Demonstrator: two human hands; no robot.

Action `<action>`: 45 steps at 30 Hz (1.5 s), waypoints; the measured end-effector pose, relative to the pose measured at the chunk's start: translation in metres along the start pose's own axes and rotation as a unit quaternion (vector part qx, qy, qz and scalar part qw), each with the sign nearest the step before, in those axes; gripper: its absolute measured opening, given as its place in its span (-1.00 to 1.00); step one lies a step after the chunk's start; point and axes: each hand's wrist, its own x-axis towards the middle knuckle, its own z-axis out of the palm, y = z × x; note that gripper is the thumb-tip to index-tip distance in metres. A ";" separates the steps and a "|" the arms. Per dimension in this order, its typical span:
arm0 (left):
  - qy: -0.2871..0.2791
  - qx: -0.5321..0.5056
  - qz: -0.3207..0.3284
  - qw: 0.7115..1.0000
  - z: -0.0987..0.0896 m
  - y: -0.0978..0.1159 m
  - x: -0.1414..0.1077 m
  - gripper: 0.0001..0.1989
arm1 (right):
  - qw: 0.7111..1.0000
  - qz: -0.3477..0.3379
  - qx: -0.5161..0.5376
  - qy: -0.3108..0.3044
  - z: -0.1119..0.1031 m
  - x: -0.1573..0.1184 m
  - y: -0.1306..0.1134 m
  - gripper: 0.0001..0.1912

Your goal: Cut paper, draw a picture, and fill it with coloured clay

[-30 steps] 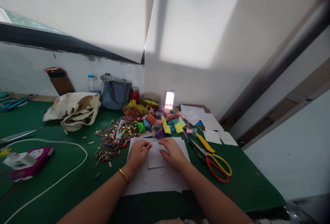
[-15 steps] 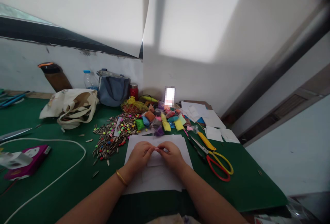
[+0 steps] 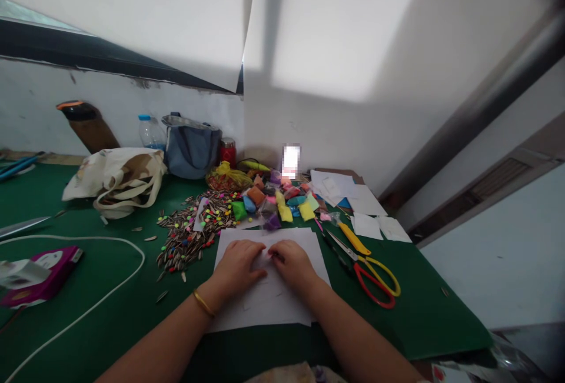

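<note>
Left hand [image 3: 241, 265]: palm down on the near-left part of the white paper [image 3: 260, 312], thumb apart from fingers, nothing visible in the grasp. Right hand [image 3: 293, 265]: on the right part of the same sheet, thumb and forefinger curled close together, pointing left toward the other hand. Small dark and pinkish patch at the fingertips; whether a held object or shadow, impossible to tell, and likewise whether fully closed.

Between hands: narrow gap over the middle of the paper, directly under and around both. Long axis of the sheet uncertain, given slant of view and covered middle. Faint lines near the thumbs, possibly marks or edges of a smaller piece; unresolved.

Outward, right: scissors [image 3: 355, 256], nearer to the right hand, just off the paper's right edge. Long axis slanting, blades toward the far left, red and yellow handles toward the near right. Yellow-handled tool [image 3: 354, 239] beside, roughly parallel.

Outward, left: heap of striped seeds with coloured beads [image 3: 188, 239], nearer to the left hand, beyond and left of it. Straight ahead past the far paper edge: coloured packets [image 3: 305, 211], overlapping, lower ones partly hidden.

Hard to read: bright rectangle [image 3: 291, 160] behind the packets, pixelated. Cut off at the left frame edge: white plug [image 3: 24, 273] and a blade [image 3: 26, 226].
</note>
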 end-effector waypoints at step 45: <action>-0.015 0.047 0.065 0.997 -0.003 0.006 -0.004 -0.71 | 0.999 0.003 -0.052 -0.017 -0.002 -0.010 0.010 -0.76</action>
